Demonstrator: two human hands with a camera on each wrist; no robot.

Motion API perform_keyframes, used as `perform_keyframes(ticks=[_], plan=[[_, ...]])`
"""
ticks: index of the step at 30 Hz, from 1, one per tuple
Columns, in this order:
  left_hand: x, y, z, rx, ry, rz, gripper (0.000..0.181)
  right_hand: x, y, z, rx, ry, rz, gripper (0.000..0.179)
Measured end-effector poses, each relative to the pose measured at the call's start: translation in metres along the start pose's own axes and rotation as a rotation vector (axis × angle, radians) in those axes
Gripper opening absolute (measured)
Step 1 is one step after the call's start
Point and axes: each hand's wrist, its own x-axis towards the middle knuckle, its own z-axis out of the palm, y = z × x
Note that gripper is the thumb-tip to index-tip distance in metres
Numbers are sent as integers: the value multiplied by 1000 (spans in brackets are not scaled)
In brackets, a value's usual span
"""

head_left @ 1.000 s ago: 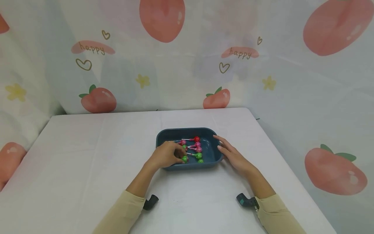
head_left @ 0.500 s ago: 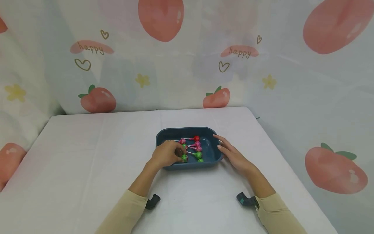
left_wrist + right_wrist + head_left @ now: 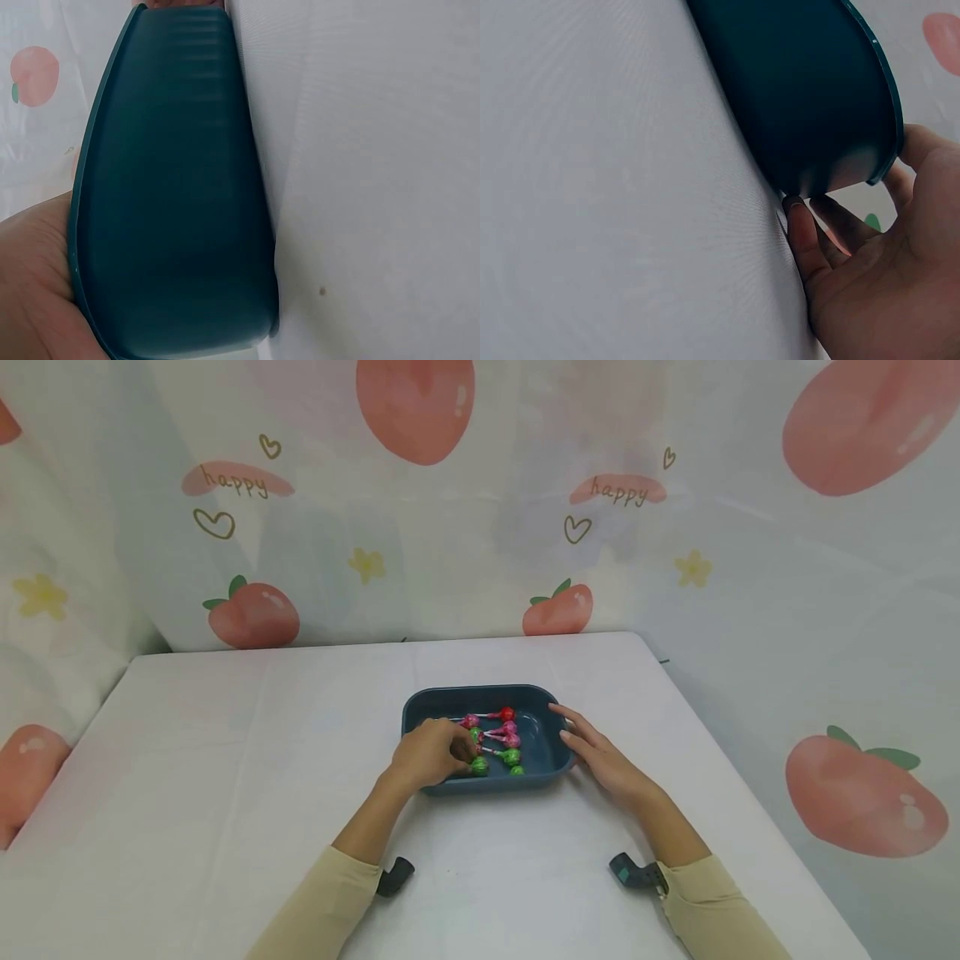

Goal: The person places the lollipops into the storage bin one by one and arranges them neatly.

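Note:
A dark teal tray point(image 3: 491, 786) stands on the white table with several lollipops inside, their wrapped heads red, pink and green. My left hand point(image 3: 427, 755) reaches over its left part, thumb and fingers curled and pinching a green lollipop point(image 3: 478, 766) near the front wall; the stick is hidden behind the hand. Two pink lollipop heads point(image 3: 511, 734) and a green one point(image 3: 512, 757) lie to the right of it. At the tray's right end, my right hand point(image 3: 609, 768) rests its spread fingers against the rim and outer wall. The left wrist view shows the tray's outer side point(image 3: 172, 180).
A white cloth covers the table point(image 3: 225, 793), whose far edge meets a fruit-printed curtain point(image 3: 450, 543). Dark wrist cameras, the left one point(image 3: 395, 877) and the right one point(image 3: 633, 871), sit at the sleeve cuffs.
The green lollipop at my left fingertips has shifted slightly to the right within the tray. My right hand has stayed at the tray's right end.

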Motion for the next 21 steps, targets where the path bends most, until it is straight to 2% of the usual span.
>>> perform_keyframes(ticks=[7,14,21], plan=[[-2,0,-1,-39,1,25,14,-1,2,0,16,-5,-20,51],[-3,0,-7,-198,-40,67,13,-2,2,-1,20,-4,-16,53],[-1,-2,-10,-228,-13,71,7,-3,3,-1,14,-7,-13,53]])
